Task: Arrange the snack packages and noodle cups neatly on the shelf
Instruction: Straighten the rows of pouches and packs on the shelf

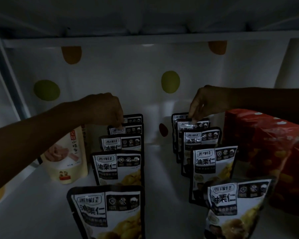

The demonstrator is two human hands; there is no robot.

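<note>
left grip [104,109] pinches left-row pouch [128,130] edge; right grip [209,100], right-row pouch [188,128]

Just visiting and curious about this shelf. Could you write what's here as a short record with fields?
Place: dim white shelf
Rows: two rows of black-and-white pouches, standing
Left hand: pinches top of left-row pouch near the back
Right hand: pinches top of right-row pouch near the back
Left side: cream pouch
Right side: red packs

Left hand [103,109], right hand [206,100], pinching pouches [134,130]
</note>
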